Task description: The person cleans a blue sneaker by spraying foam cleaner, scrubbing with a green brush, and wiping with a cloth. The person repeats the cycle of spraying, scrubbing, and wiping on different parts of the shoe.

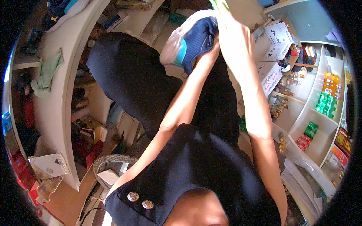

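Note:
A navy mesh shoe (pixel 201 35) with a thick white sole and a turquoise patch is held up over my lap, at the top middle. My left hand (pixel 212 52) grips it at its opening; most of those fingers are hidden by the shoe and by my other hand. Right beside the shoe, my right hand (pixel 234 35) is closed around a slim green-and-white object (pixel 220 5). Its far end runs out of the top of the picture, so I cannot tell its kind.
A green cloth (pixel 48 73) hangs over the white shelf edge (pixel 69 113) on my left. Beyond it, another blue-and-white shoe (pixel 71 8) shows. Handwritten white boxes (pixel 277 39) and shelves with green bottles (pixel 326 103) stand to the right. A wicker item (pixel 113 160) is low left.

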The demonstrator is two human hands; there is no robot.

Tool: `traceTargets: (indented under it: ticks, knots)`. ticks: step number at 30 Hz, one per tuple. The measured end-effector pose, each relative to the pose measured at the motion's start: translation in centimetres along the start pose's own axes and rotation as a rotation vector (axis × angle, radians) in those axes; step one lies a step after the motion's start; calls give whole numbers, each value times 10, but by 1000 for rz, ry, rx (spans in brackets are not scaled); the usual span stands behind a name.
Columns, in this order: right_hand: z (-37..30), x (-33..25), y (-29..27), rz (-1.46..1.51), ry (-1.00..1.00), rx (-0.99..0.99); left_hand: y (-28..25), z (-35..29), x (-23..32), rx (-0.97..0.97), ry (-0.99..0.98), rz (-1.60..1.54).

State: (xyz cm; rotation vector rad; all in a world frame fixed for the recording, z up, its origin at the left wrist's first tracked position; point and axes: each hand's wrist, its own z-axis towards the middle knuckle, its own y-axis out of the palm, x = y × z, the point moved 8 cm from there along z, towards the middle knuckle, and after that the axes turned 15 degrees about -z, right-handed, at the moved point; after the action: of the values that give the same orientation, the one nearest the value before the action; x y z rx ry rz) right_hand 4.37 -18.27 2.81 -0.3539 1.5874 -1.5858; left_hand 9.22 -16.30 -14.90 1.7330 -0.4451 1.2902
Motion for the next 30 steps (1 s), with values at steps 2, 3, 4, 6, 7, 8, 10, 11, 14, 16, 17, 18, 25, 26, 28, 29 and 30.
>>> traceTargets:
  ticks: [2, 3, 4, 6, 7, 8, 10, 11, 14, 16, 17, 18, 25, 26, 28, 29, 30]
  knots:
    - [-43, -12, 1, -191, -94, 116, 0, -17, 17, 65, 126, 118]
    - [-37, -8, -3, -145, -130, 131, 4, -19, 25, 62, 151, 144]
    - [-28, -3, -11, -99, -164, 146, 10, -10, 30, 48, 168, 161]
    - [-8, 2, -13, -153, -256, 94, 8, -16, 11, 96, 60, 310]
    - [-15, -6, -16, -169, -240, -33, -1, -18, -6, 144, -14, 426]
    - [-25, -11, -10, -222, -239, 48, -18, -7, -14, 107, 193, 258]
    - [-32, 4, -9, -265, -179, 102, 7, -8, 21, 111, 225, 187]
    - [-13, 5, -4, -163, -223, 75, -1, -13, 25, 128, 198, 162]
    - [-16, 15, -9, -96, -260, 111, 5, -22, 6, 118, 3, -156]
    - [-37, 14, -5, -214, -99, 74, 8, -17, 2, 108, -100, -938]
    - [-29, 22, -5, -88, 29, -109, 15, -17, 0, 116, -194, -1562]
    - [-16, 27, -7, 26, 62, -136, 25, -23, 1, 125, -342, -1955]
    - [-10, 27, -3, 55, -13, 13, 30, -26, 0, -222, -460, -2583]
    - [-10, 27, -3, 26, 7, -30, 23, -17, -12, -52, -349, -2125]
    - [-35, 28, -3, -27, 45, -24, 3, -17, 5, 74, -170, -1035]
    - [-36, 36, -4, 6, -8, 80, 7, -16, 11, 111, -133, -846]
    - [-26, 38, -10, 38, 33, 65, 23, -21, 5, 167, -248, -1311]
